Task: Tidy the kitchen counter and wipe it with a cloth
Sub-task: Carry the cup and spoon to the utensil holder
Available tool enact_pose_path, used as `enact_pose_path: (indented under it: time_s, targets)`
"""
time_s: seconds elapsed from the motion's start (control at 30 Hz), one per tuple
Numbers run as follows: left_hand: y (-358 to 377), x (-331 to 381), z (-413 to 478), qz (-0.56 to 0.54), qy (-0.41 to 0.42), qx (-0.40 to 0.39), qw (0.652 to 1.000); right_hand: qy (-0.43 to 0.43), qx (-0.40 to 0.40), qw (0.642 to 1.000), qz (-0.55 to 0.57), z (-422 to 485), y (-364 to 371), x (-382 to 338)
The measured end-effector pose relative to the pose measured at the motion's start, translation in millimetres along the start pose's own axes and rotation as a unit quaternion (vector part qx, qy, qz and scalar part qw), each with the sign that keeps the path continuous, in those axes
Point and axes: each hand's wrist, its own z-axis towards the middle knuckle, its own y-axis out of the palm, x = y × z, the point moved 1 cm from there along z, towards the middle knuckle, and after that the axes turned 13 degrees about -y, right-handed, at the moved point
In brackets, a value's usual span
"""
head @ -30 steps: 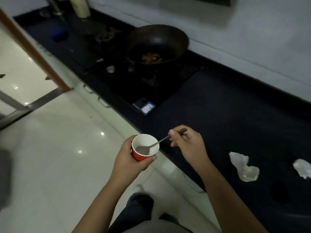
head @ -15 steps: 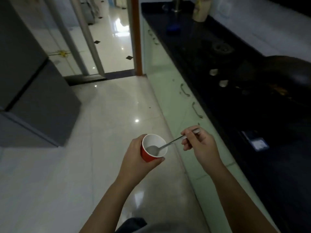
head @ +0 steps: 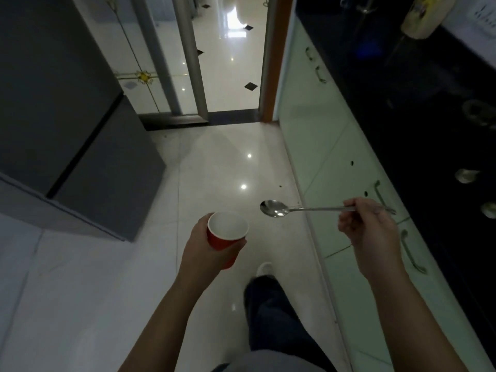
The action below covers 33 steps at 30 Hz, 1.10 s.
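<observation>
Counter (head: 418,108) of black stone is running along the right side of the scene from near to far, sitting above a row of pale green cabinet doors (head: 316,130) with metal handles. A person is standing on the glossy white floor (head: 107,277) to the left of it, facing the far doorway (head: 230,63). The left hand (head: 204,251) is wrapping its fingers and thumb round a red paper cup (head: 222,242), holding it upright over the floor with its white inside showing, well apart from the counter. The right hand (head: 367,232) is pinching the handle end of a long metal spoon (head: 308,209) between curled fingers and thumb and holding it roughly level. The spoon's bowl is pointing left and hanging just right of the cup's rim without touching it. That hand is hovering in front of the cabinet doors, near the counter's edge.

Two pale stove knobs (head: 465,175) are showing on the dark surface at the right edge, with a burner ring (head: 477,114) farther along, blurred. A yellowish bottle (head: 424,14) is standing at the far end of the counter. A tall grey refrigerator (head: 67,116) is filling the left side. One leg in dark trousers (head: 273,312) and a light shoe (head: 264,268) are showing below the hands.
</observation>
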Motion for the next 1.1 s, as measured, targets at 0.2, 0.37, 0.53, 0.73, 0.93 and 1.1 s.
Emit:
enact_pose_path:
  time_s: [0.2,0.37,0.53,0.73,0.93,1.1]
  targets:
    - [28,94,114,-0.033,0.002,-0.028,0.999,0.034,0.075,0.995,0.049,141,7,0]
    - [37,171,206,-0.015,0.046,-0.021,0.999,0.03,0.108,0.993,0.045,248,26,-4]
    - [46,211,295,-0.04,0.025,-0.032,0.998,0.074,0.111,0.99,0.047,326,63,15]
    - [63,267,440,-0.047,0.03,-0.086,0.995,0.073,0.154,0.985,0.01,423,107,36]
    - [60,349,579,-0.057,0.05,-0.14,0.987,0.046,0.205,0.977,0.031,546,178,22]
    - [100,415,659,-0.05,0.06,-0.215,0.974,0.013,0.211,0.974,0.08,638,226,13]
